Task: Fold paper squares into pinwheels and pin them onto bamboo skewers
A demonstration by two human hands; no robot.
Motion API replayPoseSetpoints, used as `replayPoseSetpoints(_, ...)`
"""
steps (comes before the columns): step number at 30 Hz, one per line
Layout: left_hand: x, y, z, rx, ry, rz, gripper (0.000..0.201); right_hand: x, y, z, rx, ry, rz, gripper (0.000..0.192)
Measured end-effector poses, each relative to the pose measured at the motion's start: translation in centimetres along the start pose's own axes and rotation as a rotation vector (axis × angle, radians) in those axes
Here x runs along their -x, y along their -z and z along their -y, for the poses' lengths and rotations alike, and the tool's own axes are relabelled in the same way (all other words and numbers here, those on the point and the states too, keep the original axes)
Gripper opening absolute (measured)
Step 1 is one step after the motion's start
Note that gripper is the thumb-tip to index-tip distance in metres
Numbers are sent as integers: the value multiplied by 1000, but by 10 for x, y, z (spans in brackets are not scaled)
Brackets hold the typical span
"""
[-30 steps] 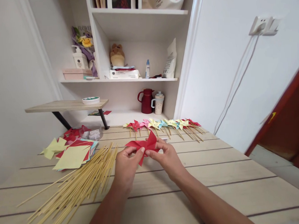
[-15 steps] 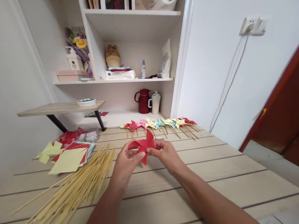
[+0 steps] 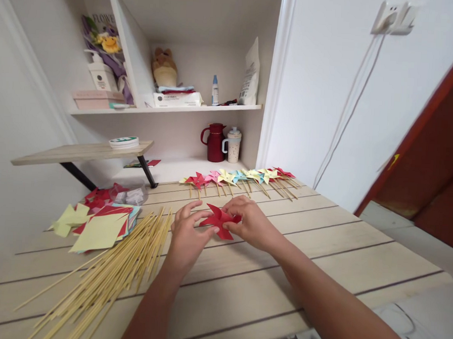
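Observation:
A red paper pinwheel (image 3: 219, 220) without a stick is held over the middle of the table. My right hand (image 3: 252, 224) pinches its right side between thumb and fingers. On the other side, my left hand (image 3: 188, 231) is open, fingers and thumb apart around the left blade; whether the thumb tip touches the paper I cannot tell. Left of my hands lies a loose fan of thin wooden sticks (image 3: 131, 255). Beyond it rests a stack of square paper sheets, with a pale yellow sheet (image 3: 98, 233) on top.
Finished pinwheels on sticks (image 3: 226, 177) lie in a row along the table's far edge. At the left stands a small raised shelf (image 3: 79, 152) on black legs, with red folded paper (image 3: 99, 198) and a clear container (image 3: 130, 195) close by. A thermos (image 3: 215, 143) and cup (image 3: 233, 145) stand behind.
My left hand has let go of the pinwheel and its fingers have spread. The pinwheel has turned and tilted in my right hand. The view has dipped slightly.

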State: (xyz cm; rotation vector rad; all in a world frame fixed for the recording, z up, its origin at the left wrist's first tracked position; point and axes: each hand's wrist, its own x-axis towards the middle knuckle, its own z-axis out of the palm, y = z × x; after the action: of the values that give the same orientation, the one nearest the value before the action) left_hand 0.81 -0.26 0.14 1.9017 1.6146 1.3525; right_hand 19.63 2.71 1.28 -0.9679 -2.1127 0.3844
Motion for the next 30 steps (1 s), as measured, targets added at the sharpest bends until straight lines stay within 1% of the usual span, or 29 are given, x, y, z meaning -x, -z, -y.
replayPoseSetpoints(5,0,-1,-1,-9,-10,31,16,0,-2,-1,63,58,-4,12)
replayPoseSetpoints(10,0,-5,2,-26,-52,67,9,0,-3,3,76,72,19,10)
replayPoseSetpoints(14,0,-8,3,-31,-78,66,9,1,-3,6,63,79,28,11)
replayPoseSetpoints(17,1,-8,3,3,-94,67,11,1,-4,6,52,81,21,10)
replayPoseSetpoints(19,2,-8,2,77,-84,69,12,0,-6,5,50,67,17,10)
replayPoseSetpoints(21,2,-7,2,173,-38,68,11,0,-8,4,48,44,3,10)
replayPoseSetpoints(23,2,-7,1,261,40,58,9,-1,-9,3,28,16,-31,10)
replayPoseSetpoints(25,3,-8,1,342,136,36,8,-2,-8,2,-24,-14,-88,10)
replayPoseSetpoints(27,4,-7,2,433,233,16,12,-2,-5,1,-96,-61,-161,7)
replayPoseSetpoints(30,4,-6,3,557,365,-15,17,-3,1,-5,-221,-182,-278,15)
